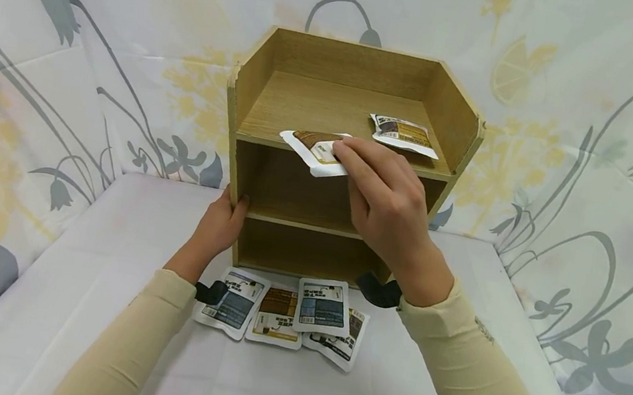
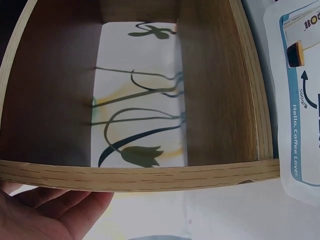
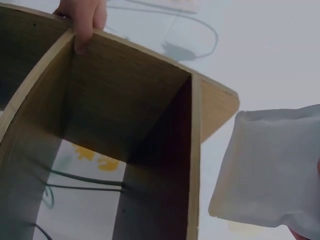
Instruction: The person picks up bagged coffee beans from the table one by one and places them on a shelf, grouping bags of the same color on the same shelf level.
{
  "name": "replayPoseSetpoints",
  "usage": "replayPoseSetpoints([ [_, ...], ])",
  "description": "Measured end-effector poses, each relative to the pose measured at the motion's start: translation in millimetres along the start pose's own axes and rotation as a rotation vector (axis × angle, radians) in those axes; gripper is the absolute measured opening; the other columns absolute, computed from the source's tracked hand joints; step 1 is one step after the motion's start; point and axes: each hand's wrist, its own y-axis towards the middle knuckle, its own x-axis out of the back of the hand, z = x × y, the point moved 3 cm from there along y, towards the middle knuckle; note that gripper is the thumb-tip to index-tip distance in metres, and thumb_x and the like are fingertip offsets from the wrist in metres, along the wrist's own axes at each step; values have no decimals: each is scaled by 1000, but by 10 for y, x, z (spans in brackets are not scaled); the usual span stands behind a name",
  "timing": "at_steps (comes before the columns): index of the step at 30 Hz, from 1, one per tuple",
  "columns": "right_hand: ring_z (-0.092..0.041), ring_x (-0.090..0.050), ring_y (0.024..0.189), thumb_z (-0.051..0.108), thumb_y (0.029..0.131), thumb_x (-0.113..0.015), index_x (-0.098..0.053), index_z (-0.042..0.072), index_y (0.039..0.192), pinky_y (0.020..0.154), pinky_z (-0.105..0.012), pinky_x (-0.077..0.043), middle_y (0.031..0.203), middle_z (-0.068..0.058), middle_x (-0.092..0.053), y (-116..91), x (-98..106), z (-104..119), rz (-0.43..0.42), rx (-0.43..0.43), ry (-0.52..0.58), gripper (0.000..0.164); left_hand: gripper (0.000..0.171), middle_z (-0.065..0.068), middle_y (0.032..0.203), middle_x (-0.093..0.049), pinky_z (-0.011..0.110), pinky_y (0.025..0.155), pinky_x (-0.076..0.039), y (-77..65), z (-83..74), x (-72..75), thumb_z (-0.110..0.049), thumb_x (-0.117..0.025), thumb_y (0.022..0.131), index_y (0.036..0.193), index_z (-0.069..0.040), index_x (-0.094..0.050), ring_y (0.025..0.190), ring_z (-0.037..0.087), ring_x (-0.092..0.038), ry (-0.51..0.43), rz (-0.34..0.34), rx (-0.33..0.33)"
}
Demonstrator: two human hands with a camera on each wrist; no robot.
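My right hand pinches a white-edged coffee pouch with a brown and cream label, holding it at the front of the top level of a small wooden shelf. In the right wrist view the plain white back of this pouch shows beside the shelf. My left hand grips the shelf's left side panel, with the thumb over its front edge. The left wrist view shows the fingers along the outside of that panel. Another pouch lies at the right on the top level.
Several pouches lie overlapping on the white tabletop before the shelf: one blue-labelled at the left, one brown, another blue partly over a dark one. A floral-patterned cloth hangs behind and at the sides.
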Motion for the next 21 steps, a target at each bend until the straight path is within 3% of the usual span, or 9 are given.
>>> replayPoseSetpoints([
  [21,-29,-66,100,2,94,-58,-70,3,114,84,-41,-53,109,-14,-68,-118,-308,-149,73,49,-94,23,55,30,135,-52,57,96,-46,-3,11,-12,-37,-30,104,149,-4,-28,119,44,-57,4,11,9],
])
